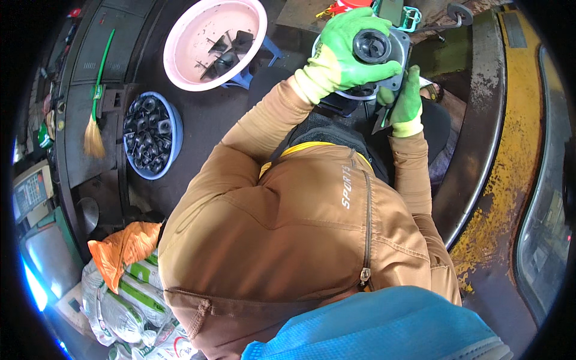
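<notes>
My left hand (pixel 351 57), in a green and yellow glove, grips a round black plastic part (pixel 371 46) with a ringed, cup-like face. My right hand (pixel 407 103), gloved alike, is just below and to the right of it, closed around what looks like a small knife (pixel 380 119). Its dark pointed blade aims down toward my lap; the handle is mostly hidden in the glove. Behind the round part is a square grey metal plate (pixel 405 45). Under my left wrist, a container with more black parts (pixel 362 90) is partly covered.
At the upper left, a pink basin (pixel 173 57) with a few black pieces rests on a blue stool (pixel 273 51). A blue tub (pixel 177 129) full of black parts stands nearby. A broom (pixel 94 135), stuffed sacks (pixel 123 312) and a worn yellow machine frame (pixel 513 150) flank me.
</notes>
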The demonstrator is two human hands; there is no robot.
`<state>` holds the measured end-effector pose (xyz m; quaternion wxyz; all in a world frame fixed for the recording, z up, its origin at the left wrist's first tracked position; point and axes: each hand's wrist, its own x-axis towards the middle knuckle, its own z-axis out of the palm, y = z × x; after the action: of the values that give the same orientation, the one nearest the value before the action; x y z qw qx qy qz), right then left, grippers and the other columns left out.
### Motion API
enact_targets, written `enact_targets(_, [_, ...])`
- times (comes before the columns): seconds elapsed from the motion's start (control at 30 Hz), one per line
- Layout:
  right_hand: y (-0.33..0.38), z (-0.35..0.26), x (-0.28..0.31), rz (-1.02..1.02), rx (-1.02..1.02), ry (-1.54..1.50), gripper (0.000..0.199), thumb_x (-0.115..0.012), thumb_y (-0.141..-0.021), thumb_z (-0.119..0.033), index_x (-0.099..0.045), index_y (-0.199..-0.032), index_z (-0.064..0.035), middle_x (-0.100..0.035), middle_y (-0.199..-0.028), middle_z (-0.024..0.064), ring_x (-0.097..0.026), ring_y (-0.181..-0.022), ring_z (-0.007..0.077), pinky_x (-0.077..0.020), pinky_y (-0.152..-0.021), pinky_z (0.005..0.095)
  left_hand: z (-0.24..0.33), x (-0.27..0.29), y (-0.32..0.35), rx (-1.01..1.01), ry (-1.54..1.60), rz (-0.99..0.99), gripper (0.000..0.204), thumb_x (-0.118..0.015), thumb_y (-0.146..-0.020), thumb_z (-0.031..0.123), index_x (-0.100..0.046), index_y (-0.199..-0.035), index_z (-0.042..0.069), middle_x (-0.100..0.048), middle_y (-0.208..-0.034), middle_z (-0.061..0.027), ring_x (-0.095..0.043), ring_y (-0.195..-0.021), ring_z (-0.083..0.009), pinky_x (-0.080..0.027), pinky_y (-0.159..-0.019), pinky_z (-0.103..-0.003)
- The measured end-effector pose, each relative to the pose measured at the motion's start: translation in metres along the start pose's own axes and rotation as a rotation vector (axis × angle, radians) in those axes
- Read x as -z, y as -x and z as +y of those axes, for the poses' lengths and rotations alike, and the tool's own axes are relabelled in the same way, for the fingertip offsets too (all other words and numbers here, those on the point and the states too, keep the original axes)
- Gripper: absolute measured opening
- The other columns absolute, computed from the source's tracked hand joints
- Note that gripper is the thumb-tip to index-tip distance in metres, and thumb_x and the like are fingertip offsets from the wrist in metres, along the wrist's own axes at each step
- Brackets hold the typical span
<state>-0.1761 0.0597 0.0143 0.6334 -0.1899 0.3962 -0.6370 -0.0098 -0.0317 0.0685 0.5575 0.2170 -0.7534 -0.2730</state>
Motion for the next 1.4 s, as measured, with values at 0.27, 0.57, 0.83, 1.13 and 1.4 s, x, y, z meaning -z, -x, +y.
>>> enact_targets(0.27, [0.017,0.016,-0.032,-0.13,0.711,0.717,0.047,-0.058,-0.094,-0.023,-0.043,-0.134,-0.0044,-0.053,-0.127,0.0113,-0.054,-0.114,0.0209,-0.0446,-0.095,0.0329,0.042,-0.017,0.024,0.192,0.258,-0.062,0.053,-0.088,-0.066,0.011,-0.061,-0.111,0.005,-0.063,-0.111,-0.0072,-0.061,-0.102,-0.0151,-0.051,-0.088,-0.03])
enact_targets(0.57, [0.036,-0.006,-0.055,-0.202,0.562,0.572,0.033,-0.06,-0.09,-0.017,-0.057,-0.119,-0.0011,-0.063,-0.11,0.0091,-0.061,-0.102,0.0192,-0.0506,-0.085,0.0307,0.05,-0.012,0.019,0.17,0.439,-0.075,0.05,-0.088,-0.06,0.023,-0.066,-0.101,0.007,-0.069,-0.102,-0.0091,-0.064,-0.094,-0.023,-0.05,-0.086,-0.035])
enact_targets(0.83, [0.055,-0.042,-0.044,-0.488,0.536,1.185,0.046,-0.072,-0.079,-0.014,-0.057,-0.121,-0.0034,-0.063,-0.114,0.0093,-0.061,-0.105,0.0188,-0.05,-0.088,0.0327,0.051,0.011,0.011,0.148,0.484,-0.508,0.043,-0.082,-0.067,0.01,-0.064,-0.106,0.005,-0.065,-0.113,-0.0081,-0.061,-0.105,-0.0199,-0.049,-0.091,-0.034])
enact_targets(1.13, [0.054,0.002,-0.01,-0.563,0.414,1.016,0.063,-0.077,-0.074,-0.011,-0.049,-0.13,-0.0044,-0.053,-0.128,0.011,-0.053,-0.118,0.0196,-0.045,-0.098,0.0364,0.028,0.007,0.002,0.123,0.899,-1.048,0.046,-0.081,-0.062,0.018,-0.068,-0.104,0.004,-0.065,-0.117,-0.0122,-0.059,-0.11,-0.024,-0.043,-0.099,-0.037])
enact_targets(1.4, [0.033,-0.024,-0.039,-0.212,0.838,1.018,0.053,-0.077,-0.076,-0.013,-0.054,-0.123,-0.002,-0.065,-0.11,0.0094,-0.063,-0.1,0.0208,-0.0503,-0.089,0.0334,0.03,0.013,-0.015,0.042,0.291,-0.557,0.072,-0.082,-0.062,0.02,-0.056,-0.128,0.006,-0.051,-0.137,-0.0131,-0.05,-0.125,-0.0249,-0.039,-0.105,-0.038])
